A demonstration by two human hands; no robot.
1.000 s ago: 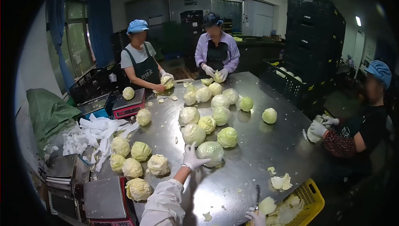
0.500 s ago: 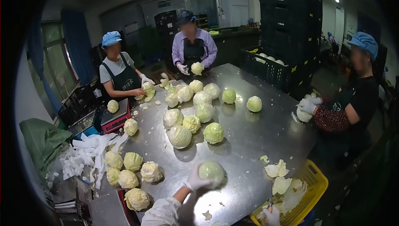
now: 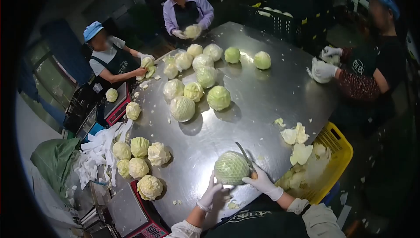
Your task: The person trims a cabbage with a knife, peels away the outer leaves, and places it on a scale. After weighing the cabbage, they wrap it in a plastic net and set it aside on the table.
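A green netted cabbage [image 3: 231,168] rests on the steel table [image 3: 262,102] close to its near edge. My left hand [image 3: 212,195], in a white glove, cups the cabbage's near left side. In my gloved right hand [image 3: 265,184] is a knife [image 3: 246,157], gripped by the handle, and its blade lies against the cabbage's right side. Both of my sleeves are white.
A yellow crate [image 3: 337,150] of cut leaves hangs at the table's right edge, with loose leaves [image 3: 294,135] beside it. Several cabbages [image 3: 192,91] fill the table's middle and trimmed ones [image 3: 140,159] lie left. A scale [image 3: 127,211] stands near left. Three gloved co-workers handle cabbages around the far sides.
My left hand pulled the cabbage across the table to the near edge. My right hand came up from the yellow crate with the knife and set the blade on the cabbage.
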